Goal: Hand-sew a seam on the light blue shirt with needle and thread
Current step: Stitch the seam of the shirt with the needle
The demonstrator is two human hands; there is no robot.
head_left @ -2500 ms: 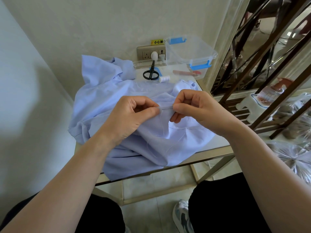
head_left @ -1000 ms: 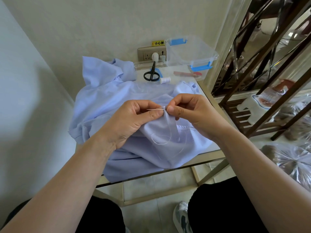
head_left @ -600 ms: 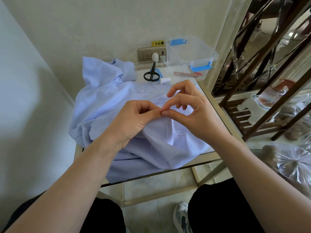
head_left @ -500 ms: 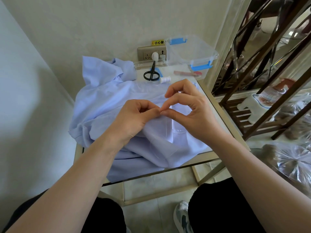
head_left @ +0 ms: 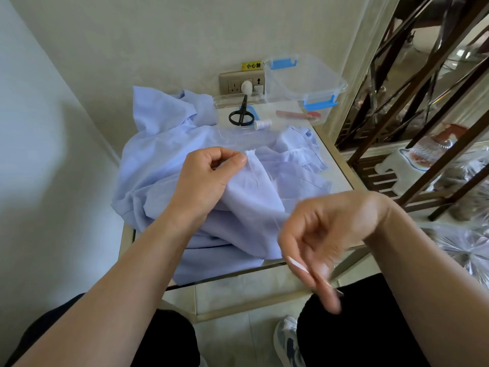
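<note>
The light blue shirt (head_left: 164,165) lies bunched on a small glass-topped table (head_left: 337,168). My left hand (head_left: 209,181) pinches a raised fold with a raw edge between thumb and forefinger. My right hand (head_left: 325,234) is low near the table's front edge, blurred by motion. Its thumb and forefinger are pinched together and the other fingers point down. A faint thread runs from the fold toward that hand. The needle itself is lost in the blur.
Black scissors (head_left: 241,115) and a white thread spool (head_left: 262,124) lie at the back of the table. A clear plastic box (head_left: 304,83) with blue clips stands behind them by a wall socket (head_left: 238,82). A dark metal rack (head_left: 423,128) stands right.
My right hand left the fold, where it met the left thumb, and swept down and toward me, drawing the thread out. The left hand keeps its pinch on the fabric.
</note>
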